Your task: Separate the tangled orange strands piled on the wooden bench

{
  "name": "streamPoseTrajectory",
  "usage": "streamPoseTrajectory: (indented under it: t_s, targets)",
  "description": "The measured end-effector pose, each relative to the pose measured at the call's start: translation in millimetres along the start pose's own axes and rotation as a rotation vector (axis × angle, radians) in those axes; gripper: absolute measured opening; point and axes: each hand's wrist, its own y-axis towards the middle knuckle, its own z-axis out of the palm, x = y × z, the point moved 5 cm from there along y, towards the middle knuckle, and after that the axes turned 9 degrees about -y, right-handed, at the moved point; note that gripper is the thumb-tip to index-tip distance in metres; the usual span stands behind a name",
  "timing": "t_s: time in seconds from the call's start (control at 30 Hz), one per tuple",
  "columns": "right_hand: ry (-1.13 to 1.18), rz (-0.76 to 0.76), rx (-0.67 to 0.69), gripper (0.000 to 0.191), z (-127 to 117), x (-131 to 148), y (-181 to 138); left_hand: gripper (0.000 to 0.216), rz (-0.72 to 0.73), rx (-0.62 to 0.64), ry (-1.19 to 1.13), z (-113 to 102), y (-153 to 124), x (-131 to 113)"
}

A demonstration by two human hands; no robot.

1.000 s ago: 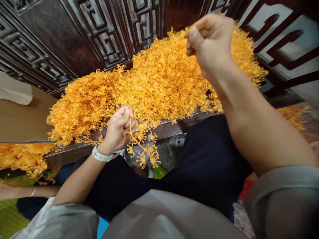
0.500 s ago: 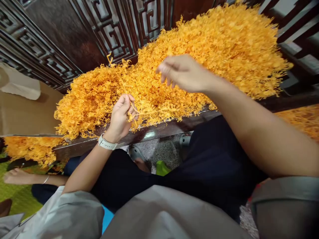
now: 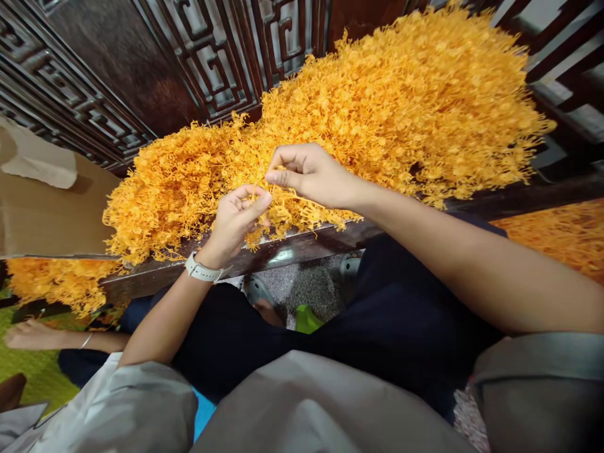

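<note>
A big heap of orange, thin-branched plastic sprigs [image 3: 406, 107] lies in front of me on a dark wooden bench. Near its front edge, my left hand [image 3: 233, 220], with a pale watch band at the wrist, pinches an orange plastic sprig [image 3: 253, 194] between thumb and fingers. Just right of it and slightly higher, my right hand [image 3: 314, 176] is closed, thumb against forefinger, with a bit of orange showing in the pinch. The fingertips of both hands are close together. Much of the held sprig blends into the heap behind.
The bench's front rail [image 3: 292, 250] runs below the heap, with a carved wooden back [image 3: 165, 94] behind. A cardboard box [image 3: 51, 217] stands at left. More orange pieces [image 3: 561, 236] lie lower right. Another person's hand [image 3: 33, 335] rests at far left. Something bright green [image 3: 307, 319] is on the floor.
My right hand has come down and left from above the heap to meet my left hand, its fingers now pinched. The loose orange piece at the heap's upper left edge is gone.
</note>
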Motion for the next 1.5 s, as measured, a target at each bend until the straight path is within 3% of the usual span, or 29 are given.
streamPoseTrajectory:
  t_s: [0.23, 0.57, 0.67, 0.8, 0.83, 0.9, 1.0, 1.07, 1.17, 1.27, 1.37, 1.43, 1.5]
  targets:
    - [-0.1, -0.106, -0.026, 0.052, -0.1, 7.9, -3.1, 0.032, -0.254, 0.049, -0.129, 11.3, -4.8, 14.5]
    - [-0.157, -0.092, -0.148, 0.043, -9.8, 5.3, 11.1, 0.029, -0.06, -0.097, -0.128, 12.6, 3.4, -10.5]
    - [-0.152, -0.073, -0.329, 0.035, -46.9, 3.7, 14.2, 0.028, -0.046, -0.118, -0.145, 9.3, 1.5, -9.1]
    - [-0.149, -0.131, -0.924, 0.021, -136.8, -10.9, -7.1, 0.025, -0.06, -0.152, -0.178, -8.3, -7.0, -3.3]
    - [-0.192, -0.092, -0.948, 0.026, -149.1, -16.4, -10.5, 0.025, -0.059, -0.152, -0.18, -12.8, -7.7, -2.7]
    - [-0.245, 0.036, -0.836, 0.029, -154.4, -26.8, -11.7, 0.025, -0.049, -0.149, -0.168, -19.7, -6.5, -2.7]
    - [-0.232, 0.151, -0.572, 0.03, -127.3, -30.6, -7.0, 0.025, -0.023, -0.16, -0.147, -23.1, -1.7, -4.1]
    - [-0.217, 0.154, -0.499, 0.027, -108.8, -26.3, -1.3, 0.024, 0.016, -0.158, -0.135, -20.4, 0.4, -5.2]
    - [-0.173, 0.165, -0.502, 0.02, -103.0, -27.1, 7.7, 0.021, 0.105, -0.139, -0.047, -12.7, -0.3, -6.6]
    - [-0.071, 0.193, -0.676, 0.017, -124.9, -36.9, 5.9, 0.022, 0.16, -0.14, 0.067, -7.2, -2.7, -5.5]
    - [-0.187, 0.17, -0.776, 0.013, -143.7, -35.7, -1.8, 0.025, 0.149, -0.14, 0.083, -5.4, -2.9, -1.5]
    - [-0.161, 0.174, -0.692, 0.028, -138.3, -32.8, -2.9, 0.027, 0.131, -0.136, 0.058, -5.6, -1.5, 1.7]
    - [-0.006, 0.237, -0.52, 0.047, -115.4, -33.0, -0.8, 0.028, 0.117, -0.136, 0.024, -5.8, 0.3, 4.8]
